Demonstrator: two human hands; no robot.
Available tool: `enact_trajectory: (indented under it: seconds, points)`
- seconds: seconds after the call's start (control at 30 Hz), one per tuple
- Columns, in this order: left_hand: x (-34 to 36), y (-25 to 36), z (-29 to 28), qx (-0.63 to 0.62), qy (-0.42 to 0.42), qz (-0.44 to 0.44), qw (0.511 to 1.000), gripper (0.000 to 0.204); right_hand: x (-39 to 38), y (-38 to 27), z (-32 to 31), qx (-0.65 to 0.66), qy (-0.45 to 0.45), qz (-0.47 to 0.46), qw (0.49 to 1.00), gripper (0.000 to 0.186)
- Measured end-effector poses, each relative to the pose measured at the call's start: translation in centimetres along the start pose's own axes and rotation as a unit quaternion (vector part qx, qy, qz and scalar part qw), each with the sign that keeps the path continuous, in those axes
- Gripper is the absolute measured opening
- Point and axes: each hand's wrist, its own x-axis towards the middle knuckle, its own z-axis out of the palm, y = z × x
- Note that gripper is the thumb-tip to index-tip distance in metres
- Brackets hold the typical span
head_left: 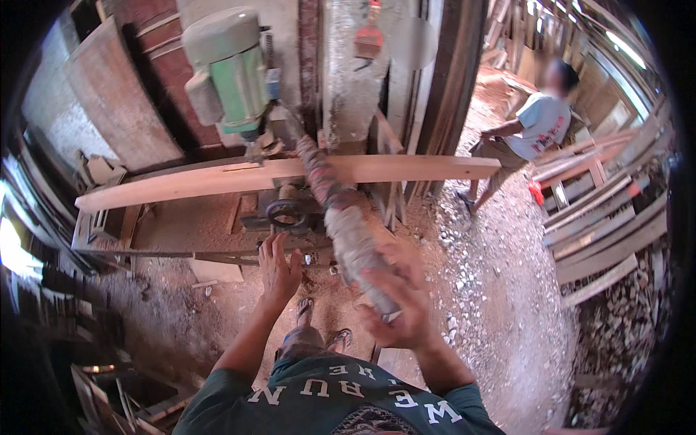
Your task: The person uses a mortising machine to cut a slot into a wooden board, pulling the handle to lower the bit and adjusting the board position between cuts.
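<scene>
A green-bodied drilling machine [243, 90] stands against the wall, its bit end over a long pale board [413, 168] lying crosswise. A long lever wrapped in cloth and tape [341, 221] slants from the machine across the board toward me. My right hand [395, 297], slightly blurred, grips the lever's lower end. My left hand [279, 264] is at the front edge of the work table [159, 246], just below a dark handwheel [285, 212], with fingers spread; whether it touches the edge I cannot tell.
A co-worker in a pale shirt [544, 123] sits at the upper right beside stacked lumber [594, 239]. Wooden panels [101, 94] lean at the upper left. An orange brush [368, 40] hangs on the wall. My feet stand on a floor [500, 319] strewn with shavings and pale chips.
</scene>
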Motion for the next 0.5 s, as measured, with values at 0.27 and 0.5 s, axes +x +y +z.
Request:
enact_trajectory:
  seconds: [0.27, 0.5]
  points:
    - [1.4, -4.3, 0.2, 0.177, -0.064, -0.061, 0.98, 0.049, 18.8, -1.4, -4.0, -0.059, 0.172, -0.193, 0.964, 0.043]
    - [5.9, -9.3, 0.2, 0.189, -0.29, -0.244, 0.906, 0.039, 34.8, -2.0, -3.9, 0.351, 0.19, -0.163, 0.903, 0.022]
